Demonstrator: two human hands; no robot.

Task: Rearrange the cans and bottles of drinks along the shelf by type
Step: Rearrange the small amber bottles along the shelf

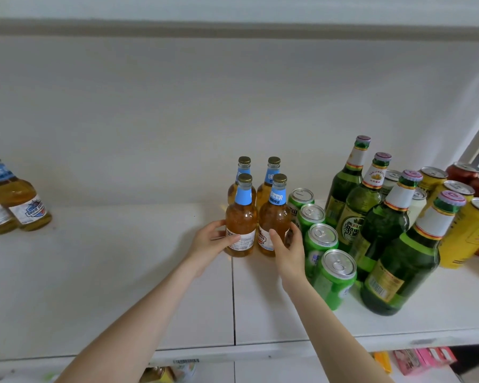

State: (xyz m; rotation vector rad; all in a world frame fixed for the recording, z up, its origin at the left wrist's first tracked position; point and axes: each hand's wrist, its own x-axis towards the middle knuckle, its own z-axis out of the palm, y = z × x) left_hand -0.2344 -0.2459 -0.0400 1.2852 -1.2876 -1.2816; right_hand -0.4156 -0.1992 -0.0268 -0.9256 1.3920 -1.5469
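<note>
Looks well along, as a judgement: towards the right end of the shelf (pixel 122 272), already grouped in rows running back to front. Green cans (pixel 322 239), then green bottles (pixel 387 217), then yellow cans (pixel 454 189) and red cans (pixel 462 172) by the right edge, with pale cans (pixel 418 200) half hidden behind the green bottles. Just left of the green cans, near mid-shelf, a two-by-two block of amber bottles (pixel 263 193).

Grips the front-left amber bottle (pixel 241 225) with the left hand (pixel 213 241), thumb across the label, fingers curled behind. Wraps the right hand (pixel 288 247) round the front-right amber bottle (pixel 274 219), thumb on the label, fingers round its far side, close to the green cans. Both upright on the shelf.

Left to do, by the look of it: bringing the stray pair of amber bottles (pixel 17 200) at the left edge, well apart from the block, across to join it; perhaps sorting out the pale cans too.

Reads "BEER" in white on the blue neck labels. Shows a shield badge on the stray pair, wording too blurred. Reads roughly "YANJING" round one green bottle's white neck label; gothic lettering below illegible. Carries a barcode strip (pixel 186 361) on the shelf's front edge, and only a partial "S" on a yellow can
</note>
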